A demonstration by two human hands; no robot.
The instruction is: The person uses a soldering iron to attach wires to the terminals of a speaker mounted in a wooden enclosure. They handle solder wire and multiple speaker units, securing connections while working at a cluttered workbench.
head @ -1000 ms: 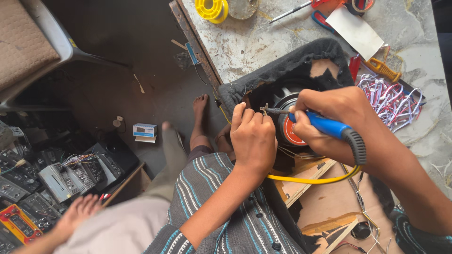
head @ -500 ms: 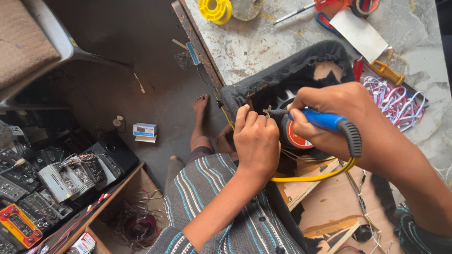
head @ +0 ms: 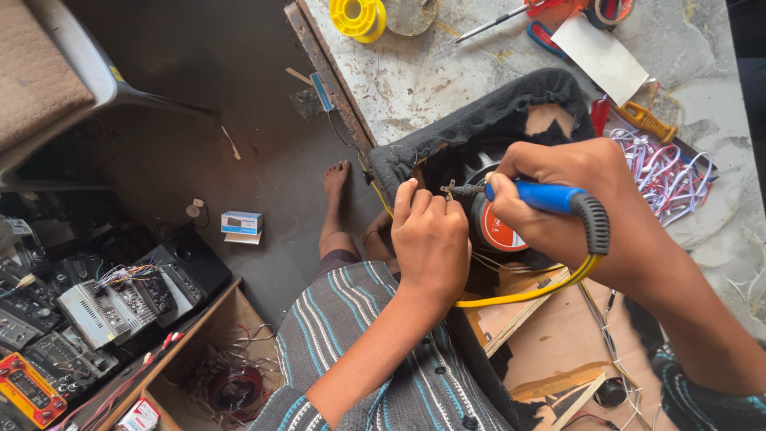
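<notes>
A blue-handled soldering iron [head: 550, 197] is gripped in the right hand [head: 570, 195], the fingers closed around the handle like around a pen; its metal tip [head: 463, 190] is pointed to 9 o'clock and is placed just beside the fingertips of the left hand [head: 431, 235]. The left hand is curled, its fingers pressed down together on something small at the rim of the speaker; what is pinched there cannot be told, because it is hidden under the fingers. The speaker [head: 499, 227], with its orange-and-white round centre, is seated in a box covered with black fuzzy cloth [head: 479, 120], which lies on the edge of the marble worktop [head: 431, 76] and partly on the lap.

Compared with the pictures of one second and half a second ago, the two hands are seen in nearly the same pose, and the tip is kept at the same spot; another person's hand, which was seen at 8 o'clock near the floor, is gone from view. So the joint is judged to be under heat for a while already, and the work is steady, not interrupted.

A yellow cable [head: 519, 291] is led from the handle under the wrist; a yellow solder spool [head: 357, 17] is at 12 o'clock, and a bundle of white and pink wires [head: 666, 168] at 3 o'clock.
</notes>
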